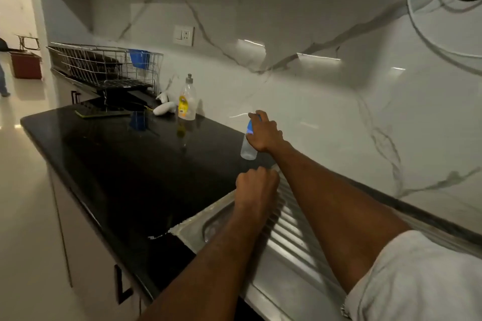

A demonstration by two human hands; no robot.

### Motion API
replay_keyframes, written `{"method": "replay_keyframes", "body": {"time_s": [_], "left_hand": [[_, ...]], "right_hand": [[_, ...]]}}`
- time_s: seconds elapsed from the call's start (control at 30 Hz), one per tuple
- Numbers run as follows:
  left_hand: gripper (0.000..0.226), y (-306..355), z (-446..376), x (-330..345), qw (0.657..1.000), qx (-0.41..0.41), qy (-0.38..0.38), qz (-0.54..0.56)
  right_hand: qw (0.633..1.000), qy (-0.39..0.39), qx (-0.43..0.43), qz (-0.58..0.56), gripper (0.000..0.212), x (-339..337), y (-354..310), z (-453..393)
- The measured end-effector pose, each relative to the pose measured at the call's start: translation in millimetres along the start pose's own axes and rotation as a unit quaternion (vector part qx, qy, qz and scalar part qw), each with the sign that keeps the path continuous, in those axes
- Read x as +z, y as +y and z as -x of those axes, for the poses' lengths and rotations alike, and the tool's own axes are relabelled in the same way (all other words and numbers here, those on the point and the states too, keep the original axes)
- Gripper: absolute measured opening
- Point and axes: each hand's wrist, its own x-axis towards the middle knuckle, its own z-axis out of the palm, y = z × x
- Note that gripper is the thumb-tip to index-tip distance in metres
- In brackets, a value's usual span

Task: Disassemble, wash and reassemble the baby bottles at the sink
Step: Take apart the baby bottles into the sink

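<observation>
While the dish rack point(104, 68) and soap bottle point(187, 101) sit far left on the black tabletop point(117, 164), the left hand point(257, 185) hovers over the sink drainboard point(289, 216), fingers curled, apparently holding nothing. Right hand point(264, 134) has its grip wrapped around the blue cap of the baby bottle point(249, 148), which stands upright at the tabletop's back edge near the wall. Risk: a top-only hold means the bottle could tip or slip if the cap is loose or wet. Tabletop is glossy; marble-look backsplash point(313, 60), dim lighting.
</observation>
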Motion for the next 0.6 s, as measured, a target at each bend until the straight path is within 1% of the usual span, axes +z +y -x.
{"method": "replay_keyframes", "body": {"time_s": [0.07,0.13,0.17,0.23,0.3,0.37,0.47,0.6], "left_hand": [[0.018,2.0,1.2,2.9,1.0,0.011,-0.007,0.004],[0.02,3.6,1.4,3.4,0.999,0.025,-0.01,0.018],[0.021,4.4,1.1,4.1,0.999,0.031,-0.012,0.026],[0.021,7.0,0.7,2.9,0.998,0.038,-0.016,0.038],[0.019,9.2,0.0,1.7,0.998,0.044,-0.021,0.037],[0.018,9.2,0.5,0.7,0.998,0.048,-0.026,0.033],[0.018,9.4,0.8,0.3,0.998,0.054,-0.029,0.026],[0.018,8.1,3.5,-1.0,0.996,0.082,-0.02,0.036]], "right_hand": [[0.999,0.03,-0.007,-0.021,0.065,7.5,4.1,0.4],[0.995,0.082,-0.011,-0.051,0.056,11.0,6.8,3.3],[0.993,0.094,-0.005,-0.069,0.05,11.8,8.2,5.7],[0.992,0.09,0.004,-0.092,0.04,12.4,12.5,9.7],[0.993,0.084,-0.015,-0.083,0.034,11.2,17.1,11.4],[0.993,0.073,-0.038,-0.079,0.031,5.5,19.3,13.1],[0.995,0.065,-0.048,-0.062,0.029,-9.3,21.9,26.8],[0.988,0.134,-0.039,-0.071,0.025,-40.0,41.6,72.3]]}}
